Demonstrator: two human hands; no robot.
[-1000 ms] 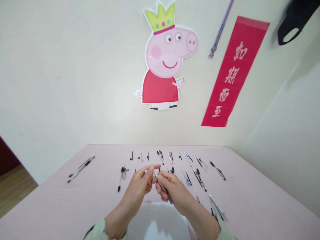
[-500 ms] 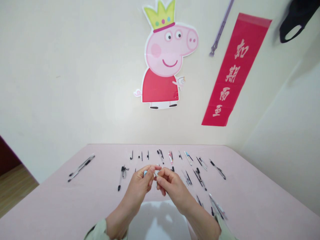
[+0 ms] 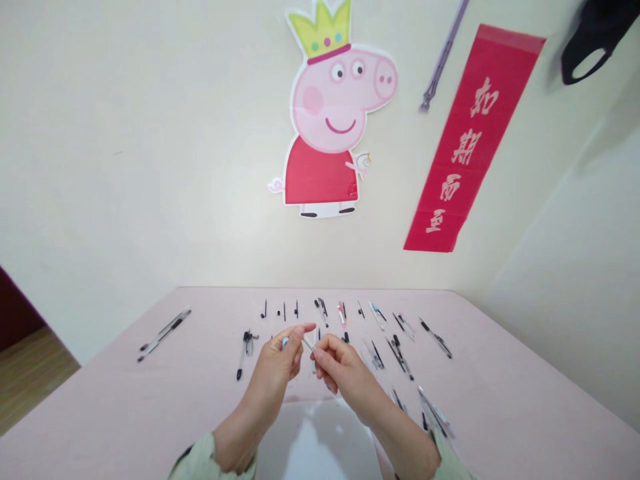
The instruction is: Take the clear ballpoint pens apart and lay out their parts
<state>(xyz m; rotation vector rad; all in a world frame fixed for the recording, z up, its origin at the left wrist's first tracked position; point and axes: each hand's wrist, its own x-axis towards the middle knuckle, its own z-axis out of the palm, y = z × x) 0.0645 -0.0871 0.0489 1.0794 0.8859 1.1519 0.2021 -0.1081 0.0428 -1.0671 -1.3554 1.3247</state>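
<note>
My left hand (image 3: 280,357) is closed, with thumb and forefinger pinching a slim white pen piece (image 3: 309,343). A light blue end (image 3: 285,342) pokes out on the left side of that hand; whether it belongs to the same pen is hidden by the fingers. My right hand (image 3: 343,363) is also closed, its thumb and fingertips gripping the other end of the white piece. Both hands are raised above the table, in front of my body. Below them lies a white sheet or board (image 3: 315,447).
The pink-covered table (image 3: 200,413) bears several pens and pen parts. Two pens (image 3: 164,335) lie at far left, a black-capped pen (image 3: 241,357) left of my hands. Disassembled pens (image 3: 400,357) spread rightward, with short refills and caps (image 3: 285,311) at the back. A wall stands behind.
My hands have drawn slightly apart, the left one shifting a little to the left. More of the white pen piece shows between the fingertips.
</note>
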